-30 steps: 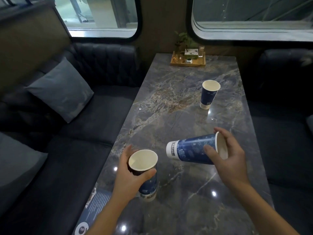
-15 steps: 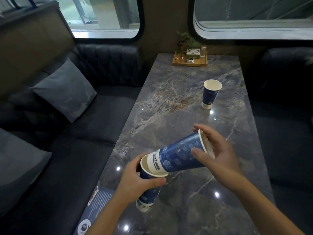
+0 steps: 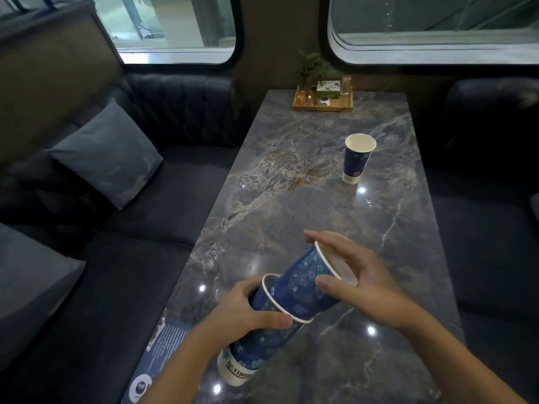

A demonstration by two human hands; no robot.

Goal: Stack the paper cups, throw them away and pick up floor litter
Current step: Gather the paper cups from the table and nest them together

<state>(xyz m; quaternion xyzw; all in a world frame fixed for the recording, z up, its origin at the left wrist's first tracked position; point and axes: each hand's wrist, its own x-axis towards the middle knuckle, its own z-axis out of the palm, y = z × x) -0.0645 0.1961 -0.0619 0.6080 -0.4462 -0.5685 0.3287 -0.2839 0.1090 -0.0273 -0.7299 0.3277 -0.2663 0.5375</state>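
- Head view: a long marble surface [image 3: 320,199] runs away from the viewer between two dark sofas, with windows at the far end.
- The left hand [image 3: 248,313] is wrapped around a blue paper cup [image 3: 256,348], thumb across its side just below the rim. The cup is tilted, its white base low and toward the viewer, close above the surface.
- The right hand [image 3: 367,284] holds a second cup [image 3: 303,284] near its open rim, thumb on the near side and fingers over the far side, palm not closed. This cup's base is pushed into the mouth of the left cup, so the two are partly nested and slanted up to the right.
- A third cup [image 3: 357,158] stands upright, alone, farther along the surface on the right, well apart from both hands.
- A wooden tray [image 3: 322,106] with a small plant and jars sits at the far end.
- A grey cushion [image 3: 108,153] leans on the left sofa.
- A blue printed card [image 3: 166,345] lies at the near left edge of the surface.
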